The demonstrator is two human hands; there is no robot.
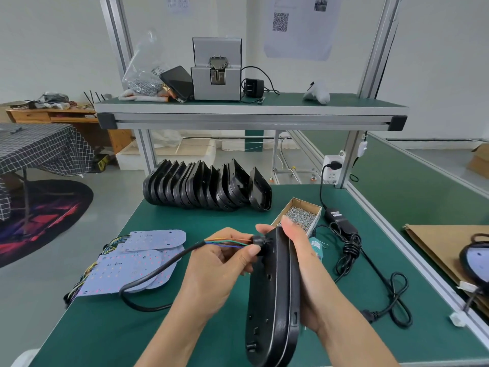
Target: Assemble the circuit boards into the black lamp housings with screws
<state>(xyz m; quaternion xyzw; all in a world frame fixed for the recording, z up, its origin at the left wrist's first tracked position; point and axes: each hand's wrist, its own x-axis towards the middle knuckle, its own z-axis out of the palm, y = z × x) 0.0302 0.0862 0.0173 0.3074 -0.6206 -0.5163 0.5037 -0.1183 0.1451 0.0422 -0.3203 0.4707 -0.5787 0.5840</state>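
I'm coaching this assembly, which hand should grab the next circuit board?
Probably left: the left hand is nearest the circuit boards, merely pinching wires, while the right hand supports the housing.

Green worktop (111, 327) carries: circuit boards (132, 263) stacked near left, a row of black lamp housings (206, 189) at far edge, cardboard box of screws (299, 215) right of centre — coiled black power cable (370, 263) beside it.

Phone (177, 83) on upper shelf (248, 112)
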